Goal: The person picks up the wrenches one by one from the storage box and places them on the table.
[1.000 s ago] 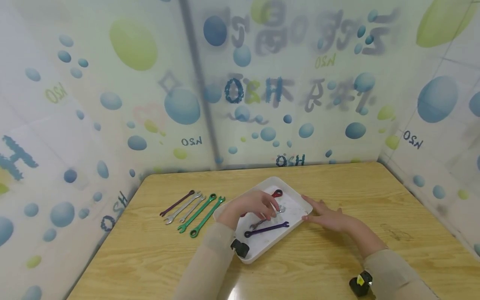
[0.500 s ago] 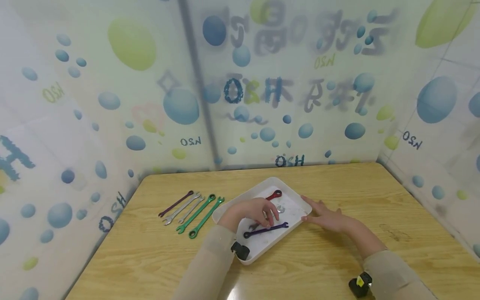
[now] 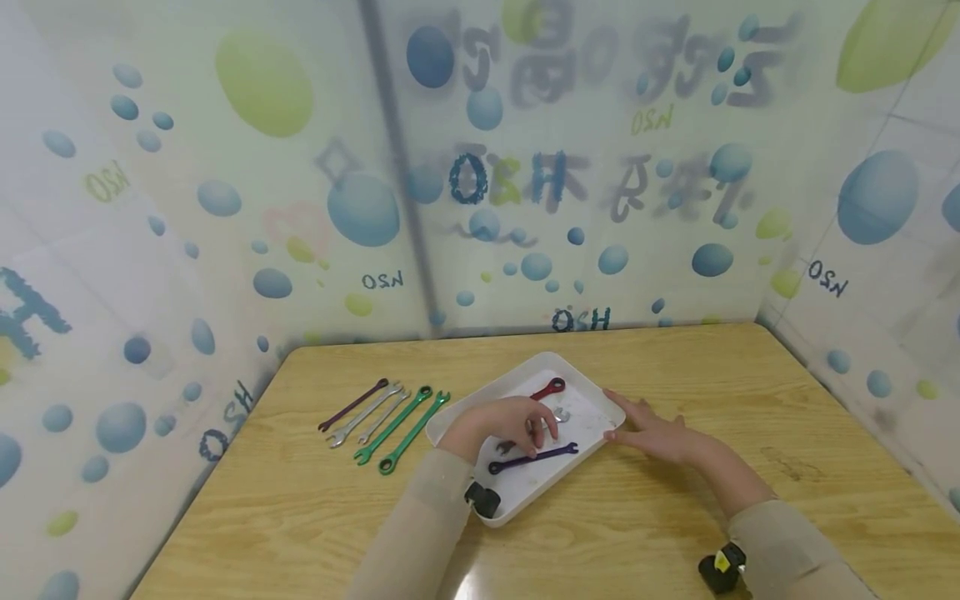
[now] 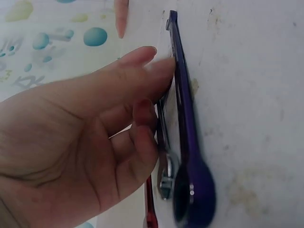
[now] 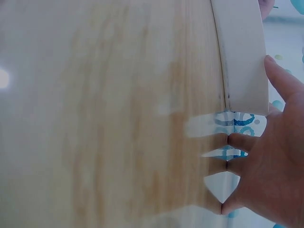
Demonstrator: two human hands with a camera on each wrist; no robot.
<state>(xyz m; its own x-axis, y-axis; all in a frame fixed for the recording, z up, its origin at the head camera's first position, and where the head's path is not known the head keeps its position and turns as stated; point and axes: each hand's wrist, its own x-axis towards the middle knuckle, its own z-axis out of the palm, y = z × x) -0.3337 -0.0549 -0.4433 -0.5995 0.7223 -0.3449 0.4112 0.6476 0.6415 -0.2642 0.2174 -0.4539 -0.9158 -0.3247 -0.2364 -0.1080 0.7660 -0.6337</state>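
Note:
A purple wrench (image 3: 544,455) lies in the white tray (image 3: 453,417). My left hand (image 3: 512,421) reaches over the tray, its fingers loosely bent. In the left wrist view the thumb (image 4: 161,73) meets the edge of the purple wrench's shaft (image 4: 186,104). Beside it lies a silver wrench (image 3: 561,414), its middle hidden by the hand. A red wrench (image 3: 553,387) is farther back, partly covered. My right hand (image 3: 652,435) rests with fingers spread on the table, its thumb (image 5: 280,78) against the tray's wall (image 5: 243,57).
On the wooden table (image 3: 337,533), left of the tray, several wrenches lie side by side: a dark purple wrench (image 3: 352,406), silver wrenches (image 3: 364,416) and green wrenches (image 3: 414,434). Patterned sheeting (image 3: 480,250) encloses the table's back and sides.
My left hand has shifted slightly toward me, from over the silver wrench to the purple wrench. The right hand and the wrenches stay where they were.

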